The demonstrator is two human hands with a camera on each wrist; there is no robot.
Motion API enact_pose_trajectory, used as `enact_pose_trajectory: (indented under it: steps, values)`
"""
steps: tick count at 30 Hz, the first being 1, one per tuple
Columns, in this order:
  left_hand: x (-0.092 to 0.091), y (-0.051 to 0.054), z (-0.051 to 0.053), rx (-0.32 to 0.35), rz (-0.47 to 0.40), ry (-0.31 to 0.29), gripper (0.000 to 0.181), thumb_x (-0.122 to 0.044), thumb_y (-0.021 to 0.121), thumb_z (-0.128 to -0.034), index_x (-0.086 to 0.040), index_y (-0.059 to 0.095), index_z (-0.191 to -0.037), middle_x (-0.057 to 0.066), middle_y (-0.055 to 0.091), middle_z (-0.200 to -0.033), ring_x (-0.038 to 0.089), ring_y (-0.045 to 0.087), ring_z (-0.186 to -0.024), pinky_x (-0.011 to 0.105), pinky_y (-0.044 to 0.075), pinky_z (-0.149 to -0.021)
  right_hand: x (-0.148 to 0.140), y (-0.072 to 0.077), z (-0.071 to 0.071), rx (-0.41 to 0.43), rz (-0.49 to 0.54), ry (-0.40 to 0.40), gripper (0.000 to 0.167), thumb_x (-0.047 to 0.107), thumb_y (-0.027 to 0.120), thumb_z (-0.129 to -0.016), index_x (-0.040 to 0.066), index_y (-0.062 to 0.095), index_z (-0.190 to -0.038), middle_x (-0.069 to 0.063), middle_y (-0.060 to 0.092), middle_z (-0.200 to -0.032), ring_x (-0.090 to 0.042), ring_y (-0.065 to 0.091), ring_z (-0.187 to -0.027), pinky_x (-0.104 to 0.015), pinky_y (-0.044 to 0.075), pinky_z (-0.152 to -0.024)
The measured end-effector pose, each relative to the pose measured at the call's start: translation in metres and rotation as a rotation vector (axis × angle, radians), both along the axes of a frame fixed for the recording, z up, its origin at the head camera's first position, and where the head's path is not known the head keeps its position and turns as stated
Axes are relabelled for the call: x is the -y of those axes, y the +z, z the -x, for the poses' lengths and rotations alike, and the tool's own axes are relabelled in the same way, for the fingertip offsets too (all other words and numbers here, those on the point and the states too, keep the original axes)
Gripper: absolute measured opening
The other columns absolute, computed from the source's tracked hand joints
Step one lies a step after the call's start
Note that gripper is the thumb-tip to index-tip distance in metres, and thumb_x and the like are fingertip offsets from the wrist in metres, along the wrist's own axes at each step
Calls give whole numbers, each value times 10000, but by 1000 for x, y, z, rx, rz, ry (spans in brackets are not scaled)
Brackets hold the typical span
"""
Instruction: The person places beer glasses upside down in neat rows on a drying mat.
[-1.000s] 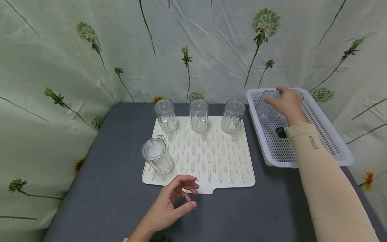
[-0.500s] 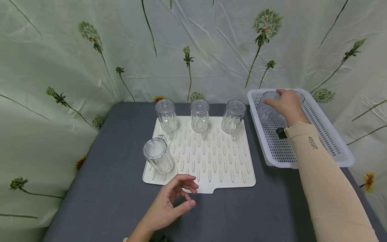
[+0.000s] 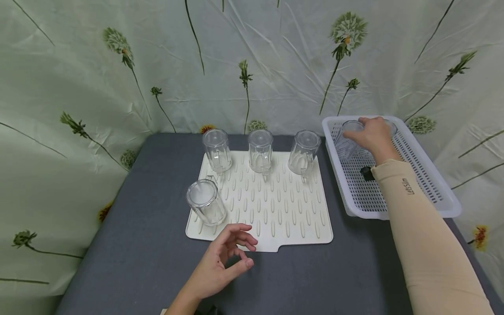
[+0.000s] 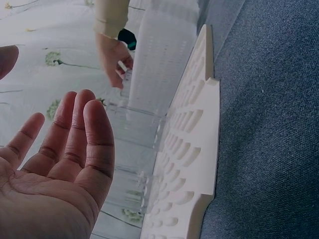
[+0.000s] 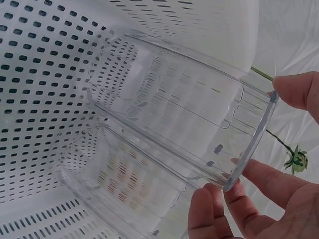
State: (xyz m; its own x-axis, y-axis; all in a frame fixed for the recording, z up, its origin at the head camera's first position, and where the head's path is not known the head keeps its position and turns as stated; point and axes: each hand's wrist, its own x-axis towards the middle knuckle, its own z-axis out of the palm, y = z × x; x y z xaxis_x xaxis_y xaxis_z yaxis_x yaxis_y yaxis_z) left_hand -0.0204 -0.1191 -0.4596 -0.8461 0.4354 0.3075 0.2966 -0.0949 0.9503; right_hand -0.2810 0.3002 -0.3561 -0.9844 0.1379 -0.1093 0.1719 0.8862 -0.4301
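At the far end of the white perforated basket (image 3: 346, 192), my right hand (image 3: 374, 136) grips a clear glass mug (image 5: 184, 109). The right wrist view shows the thumb on one side of the mug's upper end and the fingers on the other. A second glass mug (image 5: 124, 174) stands beside it in the basket, mostly hidden by the hand in the head view. My left hand (image 3: 220, 260) hovers at the front edge of a white ridged drying mat (image 3: 271, 218), fingers loosely bent around nothing. Nearest to it is an upside-down glass mug (image 3: 206, 203).
Three more upside-down mugs line the mat's back edge: left (image 3: 217, 151), middle (image 3: 260, 151) and right (image 3: 304, 152). The mat lies on a grey-covered table (image 3: 149, 210), left of the basket. A floral curtain (image 3: 283, 87) hangs close behind.
My left hand's fingers have shifted very slightly. The right hand stays at the mug in the basket with hardly any movement, and the mugs on the mat keep their places.
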Motion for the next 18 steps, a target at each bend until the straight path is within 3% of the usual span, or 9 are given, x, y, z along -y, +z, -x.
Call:
enact_pose_trajectory:
  steps: [5, 12, 18]
  values:
    - [0, 0, -1, 8, 8, 5, 598, 143, 704, -929, -44, 496, -1457, 191, 677, -1211, 350, 698, -1070, 316, 625, -809, 1, -1, -1, -8, -20, 27, 886, 446, 639, -1001, -80, 312, -1635, -463, 258, -1615, -620, 230, -1520, -728, 276, -1236]
    - [0, 1, 0, 6, 8, 1, 600, 151, 700, -926, -42, 494, -1456, 313, 640, -1195, 327, 700, -1074, 315, 625, -807, -4, -9, -4, -9, 45, 17, 938, 447, 681, -999, -86, 264, -1648, -451, 261, -1628, -609, 268, -1514, -730, 319, -1220]
    - [0, 1, 0, 8, 23, 13, 602, 148, 701, -926, -54, 500, -1457, 210, 676, -1210, 245, 706, -1080, 313, 626, -803, -6, -10, -8, -23, 66, 18, 923, 420, 703, -1000, -92, 279, -1641, -436, 330, -1603, -599, 334, -1482, -719, 349, -1208]
